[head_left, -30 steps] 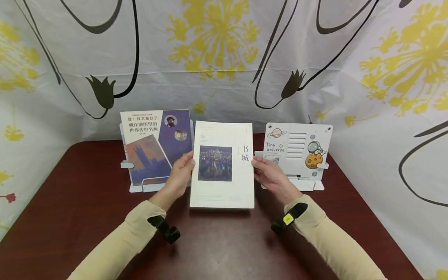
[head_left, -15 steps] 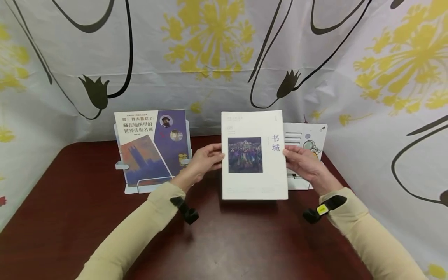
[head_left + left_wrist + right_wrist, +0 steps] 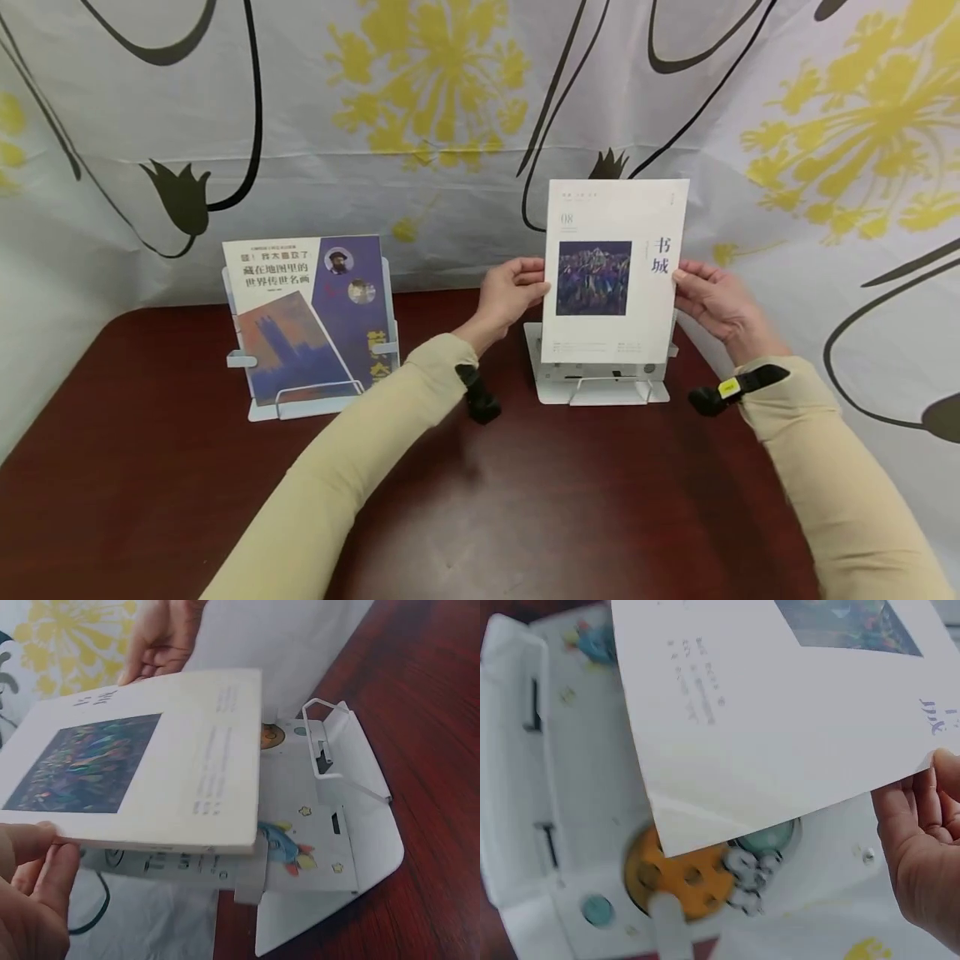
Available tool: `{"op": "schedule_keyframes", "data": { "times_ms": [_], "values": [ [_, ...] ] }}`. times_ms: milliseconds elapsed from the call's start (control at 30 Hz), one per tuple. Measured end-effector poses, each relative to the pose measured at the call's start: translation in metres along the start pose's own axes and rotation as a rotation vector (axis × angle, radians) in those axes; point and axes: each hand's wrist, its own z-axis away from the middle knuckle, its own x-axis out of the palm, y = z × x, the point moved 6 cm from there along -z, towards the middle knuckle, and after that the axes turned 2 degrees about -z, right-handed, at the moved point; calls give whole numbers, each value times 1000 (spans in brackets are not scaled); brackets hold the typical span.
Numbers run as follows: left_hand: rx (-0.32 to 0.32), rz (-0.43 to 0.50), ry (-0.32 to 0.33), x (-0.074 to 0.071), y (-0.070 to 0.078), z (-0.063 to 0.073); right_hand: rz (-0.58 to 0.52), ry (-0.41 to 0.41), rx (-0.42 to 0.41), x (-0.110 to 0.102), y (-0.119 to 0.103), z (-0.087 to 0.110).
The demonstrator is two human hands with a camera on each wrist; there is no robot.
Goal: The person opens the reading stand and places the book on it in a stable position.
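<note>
A white book [image 3: 600, 342] with a dark painting on its cover is held upright between both hands, in front of the right-hand white book stand [image 3: 558, 388]. My left hand [image 3: 504, 302] pinches its left edge, thumb on the cover and fingers behind. On the opposite edge my right hand [image 3: 722, 307] grips the book the same way. In the left wrist view the book's bottom edge sits above the wire holder [image 3: 349, 784] of the stand. The stand's backplate, with its orange planet [image 3: 694, 881] and astronaut print, is mostly hidden behind the book in the head view.
To the left, a second white stand [image 3: 303, 408] bears a purple and white picture book [image 3: 352, 325]. Both stand on a dark red table [image 3: 480, 517]. A white curtain [image 3: 450, 208] with yellow flowers hangs right behind the table.
Both hands have carried the white book rightward and upward, from between the two stands to in front of the right stand. The camera view has turned slightly right.
</note>
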Motion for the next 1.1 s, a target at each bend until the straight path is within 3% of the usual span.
{"op": "schedule_keyframes", "data": {
  "times_ms": [267, 400, 667, 867, 1100],
  "values": [
    [195, -148, 70, 17, 14, -8, -24, 69, -46, -19, -10, -10],
    [251, -207, 86, 21, 17, -10, -40, 96, -68, -26, -11, -12],
    [276, -239, 112, 23, 10, -11, -15, 95, -78, -34, -6, -15],
    [313, -249, 96, 29, 9, -8, 69, 147, -121, -42, -7, -14],
    [304, -244, 92, 32, 2, -7, 38, 127, -139, -46, -3, -16]
  ]
}}
